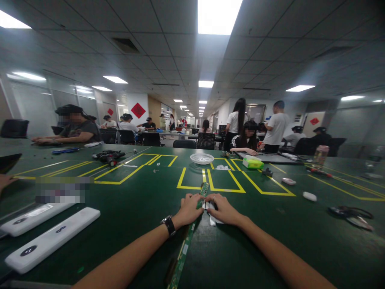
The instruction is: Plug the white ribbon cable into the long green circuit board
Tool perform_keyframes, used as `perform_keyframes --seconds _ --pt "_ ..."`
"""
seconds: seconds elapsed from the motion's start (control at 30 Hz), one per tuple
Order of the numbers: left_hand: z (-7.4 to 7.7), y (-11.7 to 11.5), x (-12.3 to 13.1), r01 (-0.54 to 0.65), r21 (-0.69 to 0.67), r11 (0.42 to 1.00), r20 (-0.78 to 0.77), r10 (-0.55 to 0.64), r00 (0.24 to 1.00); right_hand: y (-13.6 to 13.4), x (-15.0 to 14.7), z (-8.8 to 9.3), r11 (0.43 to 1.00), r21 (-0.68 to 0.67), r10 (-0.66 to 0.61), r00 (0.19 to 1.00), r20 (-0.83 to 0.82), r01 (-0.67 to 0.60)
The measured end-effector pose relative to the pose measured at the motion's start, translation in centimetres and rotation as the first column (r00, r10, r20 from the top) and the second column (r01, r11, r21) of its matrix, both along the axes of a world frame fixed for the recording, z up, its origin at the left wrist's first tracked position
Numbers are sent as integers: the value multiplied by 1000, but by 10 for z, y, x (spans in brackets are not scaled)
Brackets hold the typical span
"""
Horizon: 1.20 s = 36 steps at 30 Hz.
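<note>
A long, narrow green circuit board [187, 247] lies on the green table, running from the near edge up to between my hands. My left hand [190, 208], with a dark watch on its wrist, rests over the board with bent fingers pressed on it. Beside it, my right hand [224, 208] is closed at the fingertips on a crumpled white tissue [212, 218], just right of the board. The fingertips of both hands nearly meet. Part of the tissue hangs out below my right hand.
Beyond my hands stands a clear dish [201, 159]. A green tissue pack [253, 162] is farther right, with a white mouse [309, 196] nearer. Two long white devices [54, 237] lie at left. Cables [351, 214] lie at right. People sit and stand beyond the table.
</note>
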<state>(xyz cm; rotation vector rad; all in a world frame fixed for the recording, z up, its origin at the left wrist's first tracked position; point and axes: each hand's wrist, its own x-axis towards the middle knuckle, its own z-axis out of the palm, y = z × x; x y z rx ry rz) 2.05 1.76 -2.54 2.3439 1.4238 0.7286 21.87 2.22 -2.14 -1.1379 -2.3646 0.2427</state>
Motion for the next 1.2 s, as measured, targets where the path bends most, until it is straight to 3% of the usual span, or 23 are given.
perform_keyframes --seconds 0.1,0.2,0.33,0.53,0.7,0.93,1.03,1.2 --pt "-1 3 -3 22 -19 1000 59 -21 998 0 0 0 1000 -10 0 1000 -7 0" --pt "-1 8 -5 66 -43 997 215 -56 975 0 -1 0 999 -37 -6 1000 -14 6" --pt "2 13 -4 179 -173 968 494 -72 866 -2 -5 0 998 -62 -9 999 -52 6" --pt "7 12 -2 262 -228 938 708 -25 706 -9 -12 8 991 -132 -16 970 -243 -17" --pt "4 15 -3 316 -264 911 795 21 606 -2 -10 7 964 -262 -66 926 -372 -36" --pt "0 21 -6 376 -301 876 886 111 451 -3 -10 9 824 -508 -126 791 -598 -253" --pt "3 19 -6 452 -274 849 925 103 366 -9 -12 13 779 -557 -183 745 -642 -288" --pt "6 15 -5 515 -249 820 948 97 302 -10 -12 12 769 -563 -209 712 -670 -304"
